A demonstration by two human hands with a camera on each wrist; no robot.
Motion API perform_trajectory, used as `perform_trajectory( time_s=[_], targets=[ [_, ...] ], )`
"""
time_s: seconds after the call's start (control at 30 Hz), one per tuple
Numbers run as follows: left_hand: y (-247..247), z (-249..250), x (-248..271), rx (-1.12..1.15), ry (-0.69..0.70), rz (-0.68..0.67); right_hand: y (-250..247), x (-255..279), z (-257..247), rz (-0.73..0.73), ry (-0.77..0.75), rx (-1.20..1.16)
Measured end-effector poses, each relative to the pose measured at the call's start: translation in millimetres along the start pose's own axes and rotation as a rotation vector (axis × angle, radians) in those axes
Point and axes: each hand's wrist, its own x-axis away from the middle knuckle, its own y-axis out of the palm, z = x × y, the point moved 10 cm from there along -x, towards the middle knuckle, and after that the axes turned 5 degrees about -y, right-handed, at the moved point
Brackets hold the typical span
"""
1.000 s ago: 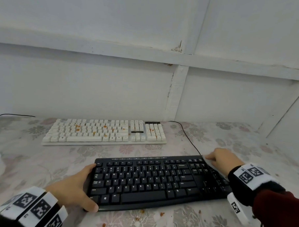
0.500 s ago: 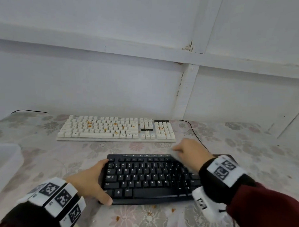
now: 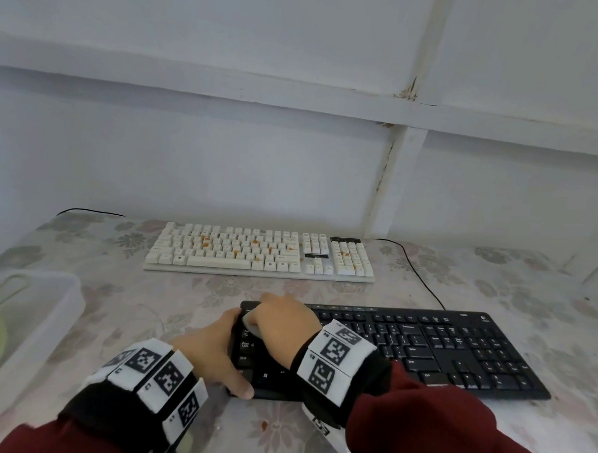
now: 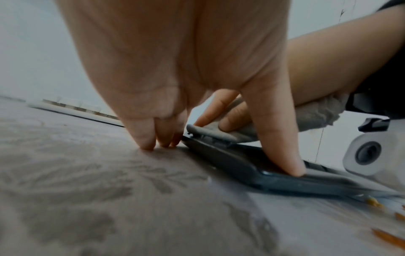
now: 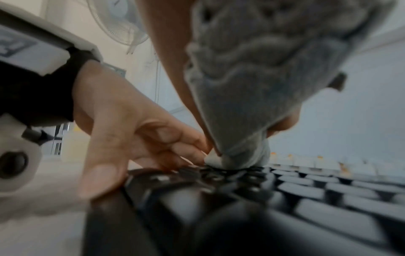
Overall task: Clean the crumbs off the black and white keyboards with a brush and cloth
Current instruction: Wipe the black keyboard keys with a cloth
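Observation:
The black keyboard (image 3: 439,349) lies near me on the flowered tablecloth. My left hand (image 3: 213,352) braces its left end, thumb on the front corner and fingertips (image 4: 145,142) on the table beside it. My right hand (image 3: 283,319) holds a grey cloth (image 5: 252,86) bunched in its fingers and presses it onto the keys at the keyboard's far left corner (image 4: 210,135). The white keyboard (image 3: 258,252) sits farther back, dotted with orange crumbs. No brush is in view.
A translucent plastic box (image 3: 22,324) with something green inside stands at the left table edge. Orange crumbs (image 3: 264,424) lie on the cloth in front of the black keyboard. A black cable (image 3: 415,269) runs from the back wall toward the black keyboard.
My right hand has swept the cloth across the black keyboard from its right end to its left end. The left hand has stayed on the left edge. The view has shifted left.

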Motion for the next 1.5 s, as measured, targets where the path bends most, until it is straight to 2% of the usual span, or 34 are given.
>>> perform_trajectory(
  time_s=[0.13,0.27,0.47,0.53,0.67,0.83,0.93,1.07,1.2,1.33,1.4,1.5],
  targets=[
    [0.9,0.9,-0.6,0.019,0.013,-0.016,-2.2,16.8,24.1,-0.006,0.016,-0.083],
    [1.8,-3.6,-1.8,0.023,-0.012,-0.030,-0.9,38.8,54.6,-0.012,0.055,-0.054],
    [2.5,-5.4,-1.8,0.022,-0.019,-0.041,2.5,44.6,111.2,-0.092,0.320,-0.022],
    [2.2,-4.8,0.5,0.024,-0.021,-0.041,-2.7,34.0,104.9,-0.092,0.281,0.001],
    [0.5,-1.4,1.7,-0.002,0.002,-0.020,-12.3,6.6,42.6,-0.007,0.095,-0.159],
    [-1.4,1.3,1.5,-0.023,-0.012,0.003,13.9,-25.8,-1.8,-0.122,0.046,-0.097],
    [0.2,3.4,1.6,0.005,0.010,-0.006,9.4,-13.7,2.8,-0.043,0.038,-0.116],
    [2.0,-0.1,-1.6,0.062,0.040,-0.032,-0.5,14.7,22.9,-0.017,0.026,-0.091],
    [1.7,-3.4,-1.8,0.072,0.044,-0.039,-3.6,36.1,60.1,-0.024,0.143,-0.069],
    [1.5,-4.3,-1.3,0.074,0.037,-0.032,-1.5,34.3,88.4,-0.052,0.244,0.014],
    [1.1,-3.4,-0.3,0.062,0.032,-0.025,-1.3,23.2,80.3,-0.041,0.222,-0.011],
    [0.4,-2.4,-0.4,0.042,0.023,-0.013,1.0,-1.5,42.2,-0.012,0.119,-0.089]
  ],
)
